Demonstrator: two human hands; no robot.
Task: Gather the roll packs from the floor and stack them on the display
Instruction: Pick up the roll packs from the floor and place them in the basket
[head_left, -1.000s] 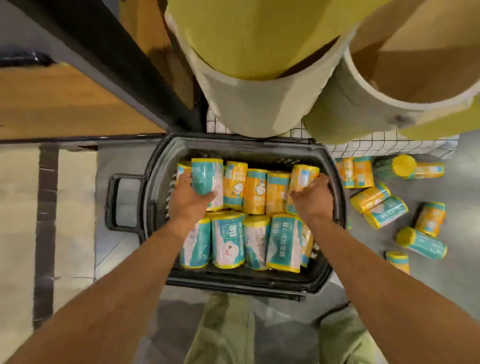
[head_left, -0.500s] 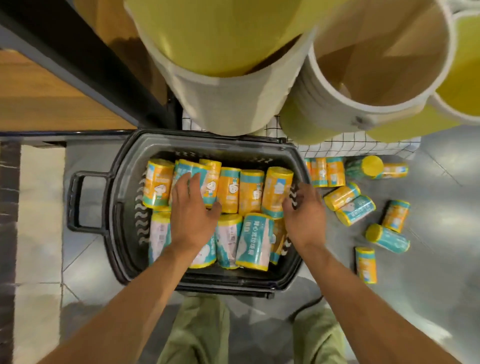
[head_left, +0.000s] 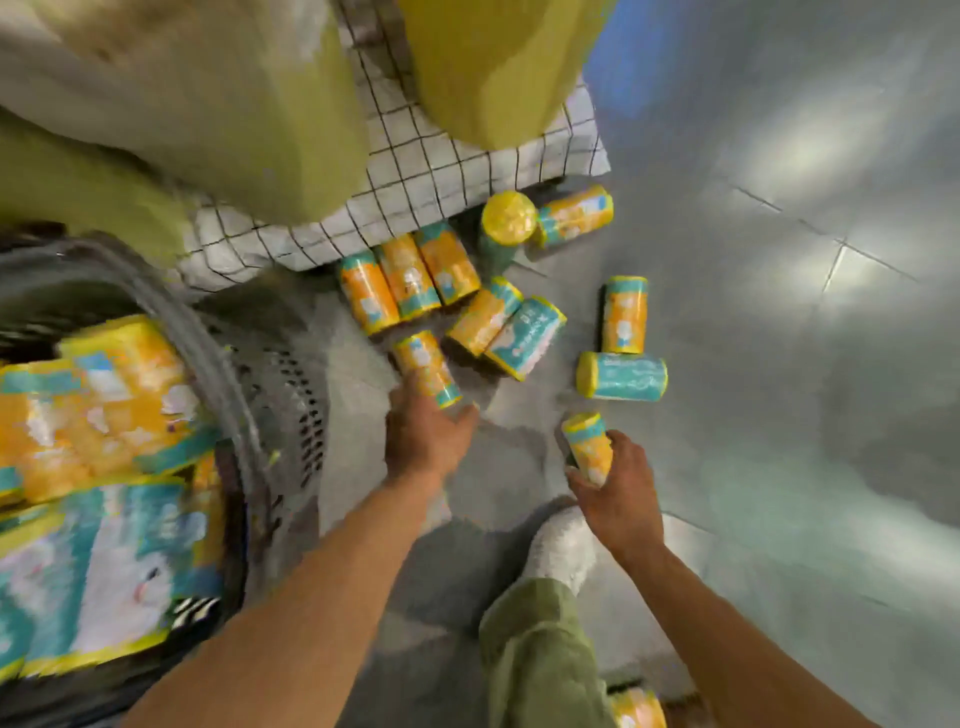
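Head view: right hand is curled round an upright roll pack. Left hand is closed on the near end of a second pack lying on the grey floor. Loose packs are scattered just beyond, beside a checked cloth. A filled basket is seen at left.

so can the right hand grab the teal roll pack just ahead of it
Probably not yet: the floor to the teal roll pack is free, but the right hand grips an orange roll pack.
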